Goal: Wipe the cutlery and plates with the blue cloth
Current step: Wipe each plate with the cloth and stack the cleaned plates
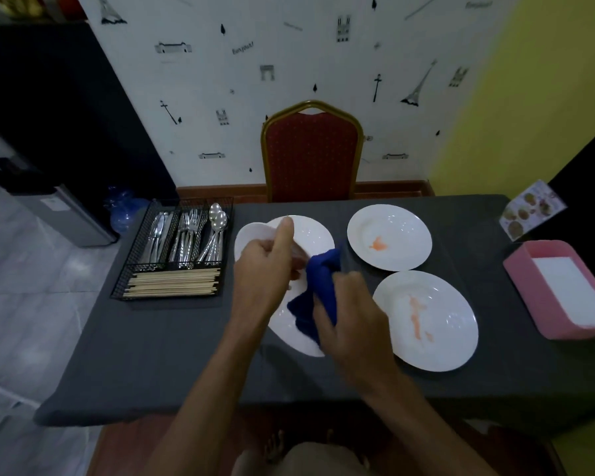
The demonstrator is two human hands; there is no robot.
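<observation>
My left hand [267, 259] grips the rim of a white plate [310, 235], tilted up above the table, thumb over the far edge. My right hand [352, 314] holds the bunched blue cloth [318, 290] against the plate's face. Behind the held plate another white plate [246, 235] peeks out at the left. Two more white plates lie flat to the right, each with an orange smear: a far plate [409, 228] and a near plate [454, 331]. A black wire caddy [131, 269] at the left holds knives, forks [186, 235], spoons [217, 228] and chopsticks [172, 285].
The table has a dark grey cloth [169, 345]. A pink box [529, 286] with white paper napkins sits at the right edge, a menu card [529, 209] behind it. A red chair [311, 156] stands at the far side. Tiled floor lies to the left.
</observation>
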